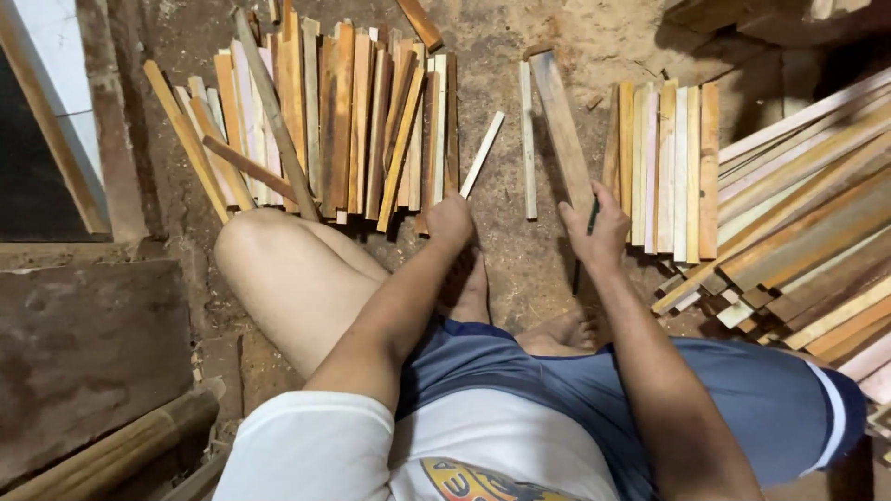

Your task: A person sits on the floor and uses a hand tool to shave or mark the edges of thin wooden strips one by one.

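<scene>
The biggest mass near you is the long timber stack on your right, planks lying slantwise on the dirt floor; those look heavy and stiff, and nothing of yours touches them. Ahead on your left lies the wide pile of short slats, loosely fanned, with one grey stick across it. To the right of centre sits the neat row of slats, edge to edge and upright in the picture.

Your right hand is closed around the near end of a broad brown board, and a thin dark pencil-like tool runs down out of the same fist. That board looks rigid and light enough for one hand, rough-sawn, so expect splinters and grip it by the flat faces close to its end.

Your left hand pinches the near end of a thin pale strip, fingers curled tight on it. It looks very light and easy to snap, so hold it nearer the middle.

Just beside the board lies a narrow pale slat, untouched.
</scene>
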